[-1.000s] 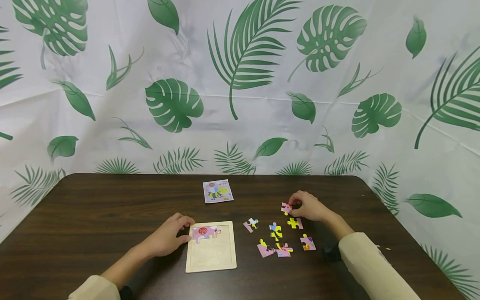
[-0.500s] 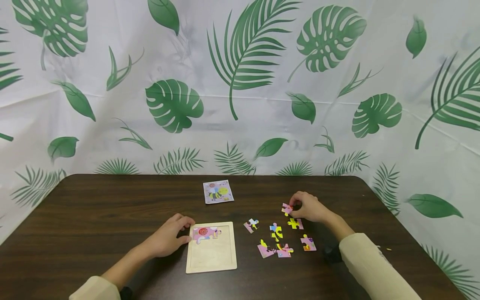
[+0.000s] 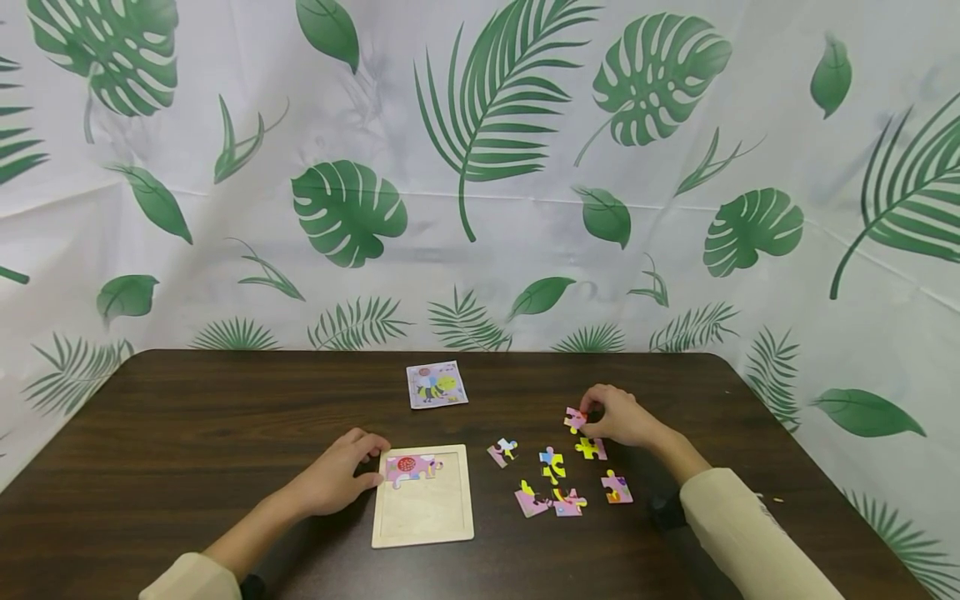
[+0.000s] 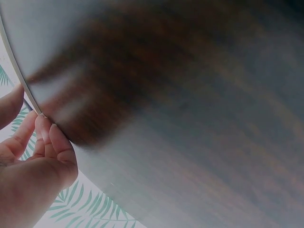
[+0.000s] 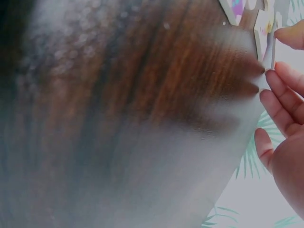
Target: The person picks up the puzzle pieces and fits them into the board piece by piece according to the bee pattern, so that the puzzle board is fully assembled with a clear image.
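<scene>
My left hand [image 3: 337,472] holds the upper left corner of a square wooden puzzle tray [image 3: 423,517], thumb at its left side and fingertips at the corner. In the left wrist view, thumb and fingers of the left hand [image 4: 40,156] meet the tray's thin edge [image 4: 19,71]. Joined pink pieces with a red round shape [image 3: 406,464] lie in the tray's top left. At the right, my right hand [image 3: 618,417] pinches a pink and yellow puzzle piece [image 3: 574,419] between thumb and fingers. The right wrist view catches this hand [image 5: 285,104] at its right border.
Several loose pieces lie between tray and right hand, among them a yellow piece [image 3: 590,448], a pink corner piece [image 3: 617,487] and a blue-yellow piece [image 3: 552,464]. A bee picture card [image 3: 437,385] lies near the back edge of the dark table [image 3: 225,417]. A leaf-print curtain [image 3: 525,242] hangs behind.
</scene>
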`<state>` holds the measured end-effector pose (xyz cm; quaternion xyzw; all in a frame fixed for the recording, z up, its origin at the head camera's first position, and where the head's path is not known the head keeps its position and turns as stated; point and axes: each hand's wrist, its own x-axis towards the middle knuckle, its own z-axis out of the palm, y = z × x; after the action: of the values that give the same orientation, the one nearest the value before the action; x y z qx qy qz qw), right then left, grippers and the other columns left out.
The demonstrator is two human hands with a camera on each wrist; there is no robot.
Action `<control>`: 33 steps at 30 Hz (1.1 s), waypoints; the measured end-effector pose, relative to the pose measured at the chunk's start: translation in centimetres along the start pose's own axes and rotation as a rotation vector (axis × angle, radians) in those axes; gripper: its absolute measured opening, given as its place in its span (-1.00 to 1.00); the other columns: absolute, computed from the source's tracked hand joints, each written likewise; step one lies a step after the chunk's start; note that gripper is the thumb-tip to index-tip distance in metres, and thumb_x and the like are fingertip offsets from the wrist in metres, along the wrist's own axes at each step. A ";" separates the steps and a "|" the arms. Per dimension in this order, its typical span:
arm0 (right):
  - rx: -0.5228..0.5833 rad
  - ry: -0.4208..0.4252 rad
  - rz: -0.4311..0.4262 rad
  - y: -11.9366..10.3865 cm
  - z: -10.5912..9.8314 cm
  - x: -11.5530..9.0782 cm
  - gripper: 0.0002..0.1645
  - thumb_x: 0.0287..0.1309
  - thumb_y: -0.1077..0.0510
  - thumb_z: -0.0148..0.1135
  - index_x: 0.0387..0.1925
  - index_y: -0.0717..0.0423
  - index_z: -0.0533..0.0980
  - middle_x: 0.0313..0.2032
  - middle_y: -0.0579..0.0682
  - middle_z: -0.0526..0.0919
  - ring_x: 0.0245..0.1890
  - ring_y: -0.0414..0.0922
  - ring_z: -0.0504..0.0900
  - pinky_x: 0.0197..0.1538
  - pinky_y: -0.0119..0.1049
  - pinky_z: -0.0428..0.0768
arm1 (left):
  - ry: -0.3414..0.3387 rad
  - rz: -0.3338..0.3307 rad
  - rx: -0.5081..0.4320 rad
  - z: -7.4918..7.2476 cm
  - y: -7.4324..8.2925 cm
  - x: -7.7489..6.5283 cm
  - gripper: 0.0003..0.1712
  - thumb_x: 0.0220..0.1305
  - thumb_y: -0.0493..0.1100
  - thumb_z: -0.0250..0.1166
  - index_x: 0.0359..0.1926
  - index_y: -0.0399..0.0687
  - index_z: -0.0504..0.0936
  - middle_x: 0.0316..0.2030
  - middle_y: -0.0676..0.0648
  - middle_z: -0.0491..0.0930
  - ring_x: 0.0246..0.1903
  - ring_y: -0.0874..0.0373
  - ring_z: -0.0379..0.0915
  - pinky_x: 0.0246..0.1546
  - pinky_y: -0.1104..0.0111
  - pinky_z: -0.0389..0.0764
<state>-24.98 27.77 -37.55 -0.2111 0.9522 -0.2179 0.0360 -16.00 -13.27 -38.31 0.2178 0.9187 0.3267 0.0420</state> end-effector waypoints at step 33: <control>-0.002 -0.093 -0.314 -10.7 2.4 2.0 -0.78 -0.12 0.18 0.31 -0.37 0.09 0.47 -0.35 -0.13 0.46 -0.30 -0.14 0.37 -0.23 -0.16 0.13 | -0.004 0.041 0.008 0.0 -0.3 0.1 -0.68 0.09 -0.30 0.31 -0.11 -0.20 0.49 -0.24 -0.04 0.38 -0.22 0.05 0.36 -0.16 0.16 0.43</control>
<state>-22.33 17.24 -35.09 -0.3673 0.9049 -0.2100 0.0453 -16.16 -13.43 -38.53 0.2371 0.9153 0.3235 0.0363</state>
